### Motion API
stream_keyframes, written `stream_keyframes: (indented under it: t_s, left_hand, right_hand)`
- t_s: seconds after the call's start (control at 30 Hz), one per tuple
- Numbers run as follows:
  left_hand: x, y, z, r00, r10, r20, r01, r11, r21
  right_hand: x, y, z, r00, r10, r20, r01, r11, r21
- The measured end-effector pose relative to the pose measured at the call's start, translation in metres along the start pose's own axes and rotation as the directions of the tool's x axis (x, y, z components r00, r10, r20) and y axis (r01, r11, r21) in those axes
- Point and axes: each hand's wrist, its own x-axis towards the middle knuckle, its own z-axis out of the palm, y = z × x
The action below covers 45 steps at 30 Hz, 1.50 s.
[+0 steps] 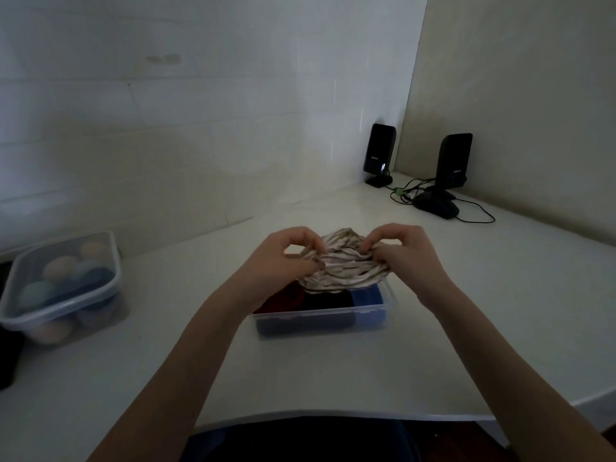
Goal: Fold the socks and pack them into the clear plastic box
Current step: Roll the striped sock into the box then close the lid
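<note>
Both hands are up over the clear plastic box [320, 315] in the middle of the white table [433, 328], and between them sits a bunched striped sock [343, 265] — pale with dark bands, scrunched into a loose ring. The left hand [283, 258] pinches the sock's left edge, fingers curled in tight on the fabric; the right hand [410, 251] does the same on the right edge, fingertips dug into the folds. The sock hangs just above the far part of the box, hiding that end of it. Down inside the box, packed side by side, there's a dark red sock [283, 296] on the left, a black one [330, 300] in the middle and a blue one [366, 296] on the right. Over at the far left edge of the table stands a second lidded container [60, 288], its lid on, with rounded bundles in tan, pale green and blue showing through the plastic. Far right, in the corner by the wall, two black speakers [380, 151] stand upright, cables trailing across the tabletop — well apart from the box and the hands.
</note>
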Motion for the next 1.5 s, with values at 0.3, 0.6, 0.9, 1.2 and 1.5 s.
stream_keyframes:
  t_s: [0.3,0.6,0.9,1.2,1.5]
  left_hand:
    - [0.000,-0.003,0.009,0.966,0.087,0.243,-0.248,0.575,0.780]
    - [0.008,0.000,0.010,0.908,-0.006,0.420,-0.393,0.339,0.855]
    - [0.017,-0.002,0.014,0.862,-0.378,0.337,-0.181,0.391,0.902]
    - [0.024,-0.007,0.010,0.784,-0.499,0.370,-0.178,0.390,0.903]
    - [0.014,-0.006,-0.003,0.859,-0.347,0.378,-0.102,0.606,0.789]
  right_hand:
    - [-0.002,0.000,-0.014,0.928,-0.026,0.372,0.324,0.549,-0.770]
    - [-0.004,-0.016,-0.007,0.886,0.158,0.437,0.383,0.282,-0.880]
    - [0.018,-0.010,0.010,0.762,0.542,0.354,0.331,0.143,-0.933]
    - [0.012,-0.003,0.011,0.820,0.415,0.394,0.379,0.123,-0.917]
    - [0.009,-0.006,-0.016,0.841,0.263,0.473,0.295,0.510,-0.808]
